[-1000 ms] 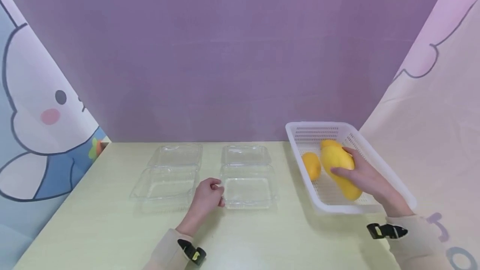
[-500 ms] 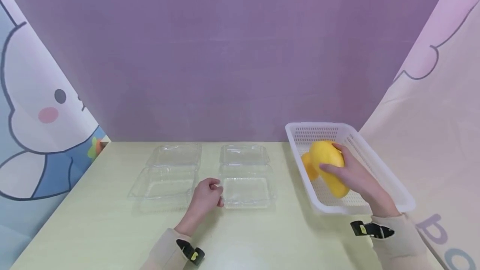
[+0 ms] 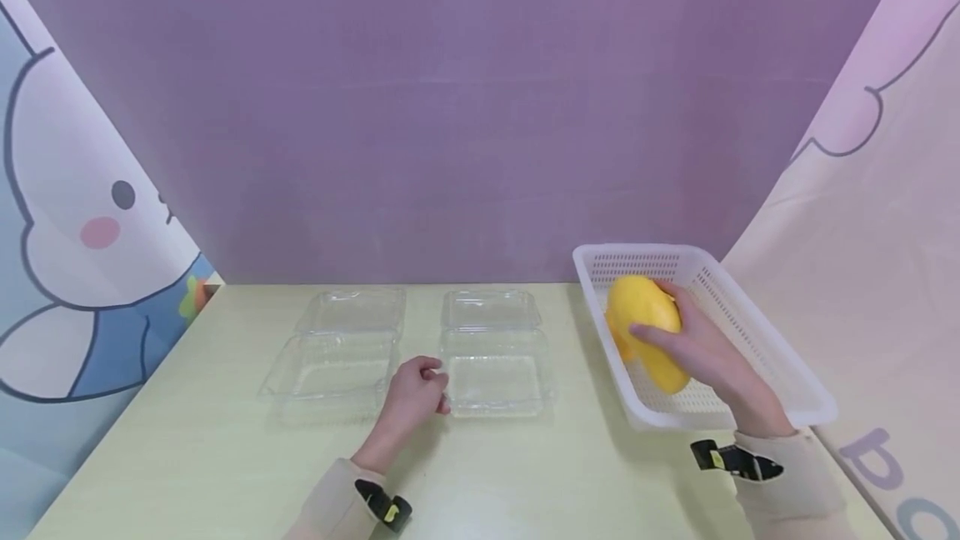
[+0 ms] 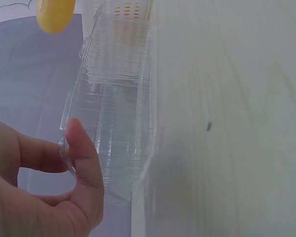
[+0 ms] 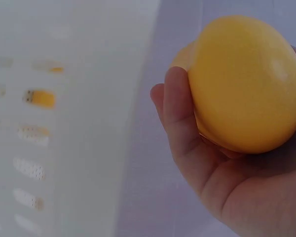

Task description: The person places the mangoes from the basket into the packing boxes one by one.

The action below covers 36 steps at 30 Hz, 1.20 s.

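My right hand [image 3: 701,340] grips a large yellow mango [image 3: 643,315] over the left part of a white plastic basket [image 3: 761,340]. In the right wrist view the fingers wrap round the mango [image 5: 246,84], and another yellow surface shows partly behind it. A smaller orange-yellow mango [image 3: 621,347] is mostly hidden by the held one. My left hand [image 3: 414,390] pinches the left edge of a clear plastic clamshell box [image 3: 495,382], which lies open with its lid [image 3: 491,309] folded back. In the left wrist view thumb and finger meet at the rim of this box [image 4: 113,98].
Left of my left hand lies a second clear clamshell box [image 3: 337,365], also open. Both boxes stand on a pale yellow table [image 3: 487,473]. A purple wall [image 3: 465,107] rises behind its back edge, and the basket stands at the right.
My right hand has moved left with the mango, rising slightly, so it now covers the smaller mango at the basket's left side. The left hand and the boxes stay in place.
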Each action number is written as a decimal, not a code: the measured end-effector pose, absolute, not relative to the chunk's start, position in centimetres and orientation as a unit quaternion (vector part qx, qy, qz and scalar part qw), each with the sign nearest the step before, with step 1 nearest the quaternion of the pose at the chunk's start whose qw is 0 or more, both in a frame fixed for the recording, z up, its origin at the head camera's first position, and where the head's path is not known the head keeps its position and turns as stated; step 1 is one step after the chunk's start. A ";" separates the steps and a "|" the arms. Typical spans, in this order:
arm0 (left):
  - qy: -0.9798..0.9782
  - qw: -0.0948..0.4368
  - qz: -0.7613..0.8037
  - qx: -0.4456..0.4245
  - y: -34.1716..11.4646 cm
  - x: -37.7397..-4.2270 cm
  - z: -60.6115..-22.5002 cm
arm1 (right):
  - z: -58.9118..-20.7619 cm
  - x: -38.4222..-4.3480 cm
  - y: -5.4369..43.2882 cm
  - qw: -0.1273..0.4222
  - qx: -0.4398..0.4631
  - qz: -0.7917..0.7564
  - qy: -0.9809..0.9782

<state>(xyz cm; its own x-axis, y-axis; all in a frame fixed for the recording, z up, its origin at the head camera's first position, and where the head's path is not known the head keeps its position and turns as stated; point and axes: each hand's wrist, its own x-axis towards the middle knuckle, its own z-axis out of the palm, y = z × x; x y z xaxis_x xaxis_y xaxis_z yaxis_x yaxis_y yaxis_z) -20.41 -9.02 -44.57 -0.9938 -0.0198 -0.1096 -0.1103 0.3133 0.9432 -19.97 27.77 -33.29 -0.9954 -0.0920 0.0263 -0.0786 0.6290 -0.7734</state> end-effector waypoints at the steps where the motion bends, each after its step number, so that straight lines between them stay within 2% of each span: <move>1: 0.809 0.040 0.585 -0.041 -9.0 -20.4 -44.6 | -33.3 -19.9 27.6 0.007 -0.047 -0.426 0.903; 10: 0.806 0.045 0.589 -0.036 -9.0 -20.3 -44.5 | -33.5 -19.7 26.5 -0.012 -0.065 -0.406 0.911; 36: 0.809 0.037 0.586 -0.033 -9.1 -20.2 -44.5 | -33.1 -19.3 23.1 -0.021 -0.101 -0.414 0.904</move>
<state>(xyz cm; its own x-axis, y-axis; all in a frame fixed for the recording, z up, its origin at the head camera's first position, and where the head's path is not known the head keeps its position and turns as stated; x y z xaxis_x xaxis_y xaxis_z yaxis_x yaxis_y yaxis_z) -20.23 -9.10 -44.45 -0.9950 -0.0100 -0.0994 -0.0976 0.3102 0.9456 -19.31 23.12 -33.08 -0.9785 -0.1661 0.1222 -0.2010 0.6360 -0.7451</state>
